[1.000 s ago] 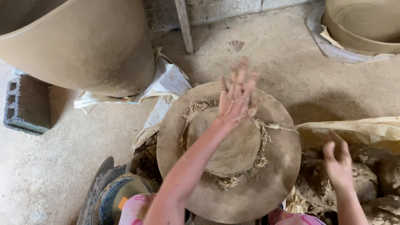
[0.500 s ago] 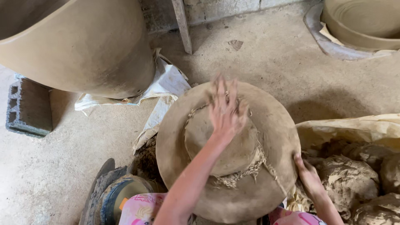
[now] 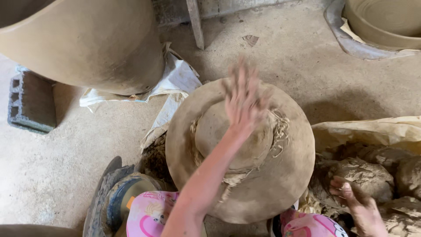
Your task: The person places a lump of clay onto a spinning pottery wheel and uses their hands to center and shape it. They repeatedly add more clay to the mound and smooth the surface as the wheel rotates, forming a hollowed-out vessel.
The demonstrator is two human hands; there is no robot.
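A round, clay-smeared wheel (image 3: 280, 184) stands between my knees, with a flattened clay slab (image 3: 210, 131) in its middle and frayed clay scraps around the slab. My left hand (image 3: 243, 98) hovers over the slab, blurred by motion, with its fingers spread and nothing in it. My right hand (image 3: 357, 204) is low at the right, its fingers curled into a heap of raw clay lumps (image 3: 368, 173). Whether it grips a piece is not visible.
A very large clay pot (image 3: 96, 44) fills the upper left, resting on white sacking (image 3: 180, 79). A hollow concrete block (image 3: 30, 103) lies at the left. A shallow clay basin (image 3: 381, 26) sits top right, and a tan sheet (image 3: 372, 129) lies behind the clay heap. A round container (image 3: 123, 197) stands by my left knee.
My left hand has patted down on the slab and swung up again. My right hand has dropped from the air beside the wheel onto the clay heap.
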